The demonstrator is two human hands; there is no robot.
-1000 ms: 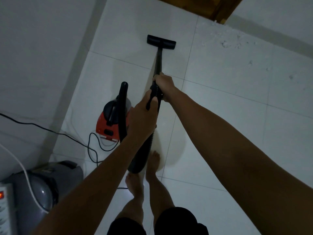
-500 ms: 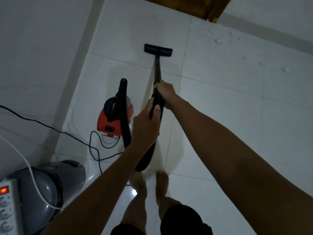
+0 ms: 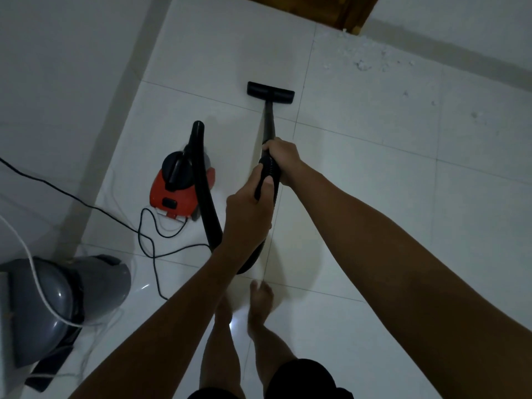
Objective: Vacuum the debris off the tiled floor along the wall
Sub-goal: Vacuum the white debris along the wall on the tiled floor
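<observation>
A dim room with a glossy white tiled floor (image 3: 359,180) crossed by thin grout lines, met by pale walls on two sides. The landmark here is the small red and black canister vacuum cleaner (image 3: 180,187), which sits on the floor close to the side wall. Scattered white crumbs of debris (image 3: 371,63) lie well away from the canister, along the foot of the far wall (image 3: 460,33), next to a brown wooden door frame (image 3: 354,12). Between the canister and that debris, the flat black floor nozzle (image 3: 270,93) rests on the tiles, still short of the crumbs, on the end of a slim black wand (image 3: 269,123). A thick black hose (image 3: 205,197) rises from the canister's far end and curves across its top towards the person. The right hand (image 3: 283,159) grips the wand where it joins the ribbed hose end, fingers wrapped round it. The left hand (image 3: 249,217) grips the ribbed black handle just behind, thumb laid along it. A thin black power cord (image 3: 144,234) loops on the floor beside the canister. Nearer the person than the canister stands a grey rounded plastic appliance (image 3: 63,300), with a white cable (image 3: 31,266) draped across it. Two bare feet stand on the tiles below the hands.
</observation>
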